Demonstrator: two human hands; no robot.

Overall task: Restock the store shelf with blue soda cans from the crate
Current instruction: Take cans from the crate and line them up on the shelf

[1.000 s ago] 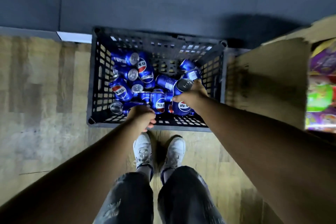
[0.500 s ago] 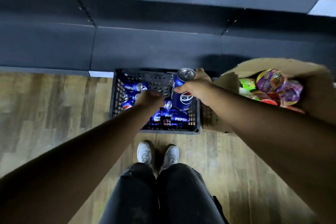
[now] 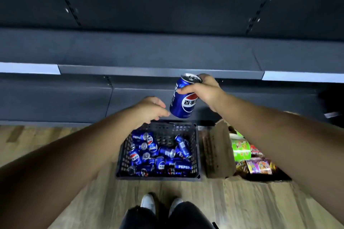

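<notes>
Blue can (image 3: 183, 98) is gripped near its top by right hand (image 3: 203, 91), tilted; should be uprighted, supported w/ empty, loosely open left hand (image 3: 149, 109), set on shelf (image 3: 160, 50).

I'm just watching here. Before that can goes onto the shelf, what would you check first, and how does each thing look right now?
1. Grip: the right hand holds the blue can near its top, thumb across the front. Ok.
2. Can upright: it tilts, top leaning right. Not ok yet.
3. Can clear of the crate: lifted well above it. Ok.
4. Landing spot: the dark shelf ahead shows no goods where the can is heading. Ok.
5. Left hand: holds nothing, fingers loosely curled beside the can, free to help. Ok.
6. Shelf depth behind the front edge: cannot tell.
</notes>
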